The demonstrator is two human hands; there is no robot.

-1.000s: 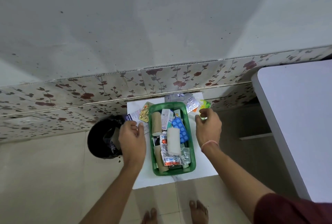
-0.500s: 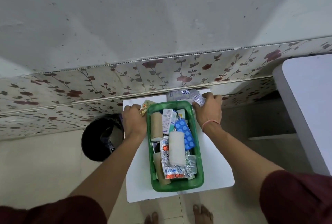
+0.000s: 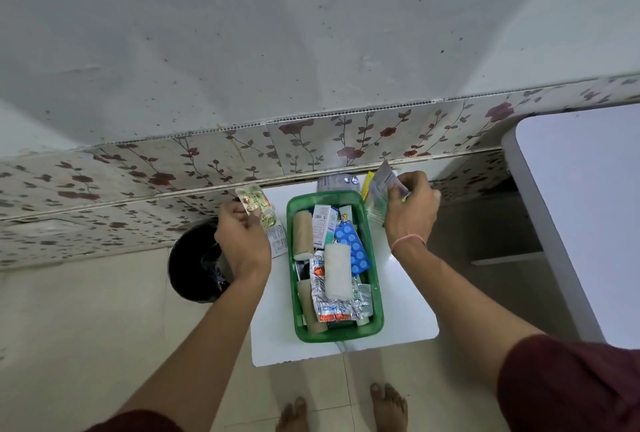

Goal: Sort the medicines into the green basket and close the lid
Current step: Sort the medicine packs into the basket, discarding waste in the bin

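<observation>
The green basket (image 3: pixel 376 279) stands on a small white table (image 3: pixel 405 314), packed with bandage rolls, a blue blister pack (image 3: pixel 351 249), a white box and foil strips. Left of the basket, my left hand (image 3: pixel 242 241) grips a gold blister strip (image 3: pixel 258 208) with a white leaflet under it, lifted off the table. Right of the basket's far corner, my right hand (image 3: pixel 410 210) holds up several packets (image 3: pixel 381 194), silver, green and yellow. A silver packet (image 3: pixel 334 183) lies on the table behind the basket. No lid is in view.
A black bin (image 3: pixel 194 260) stands on the tiled floor left of the table. The flowered wall panel (image 3: pixel 311 147) runs right behind the table. A larger white table (image 3: pixel 588 217) fills the right side. My bare feet (image 3: pixel 346 411) are below the table's near edge.
Both hands were pressed down on the table beside the basket's far corners. Now each has lifted with medicine packs in it, the left with the gold strip, the right with packets.
</observation>
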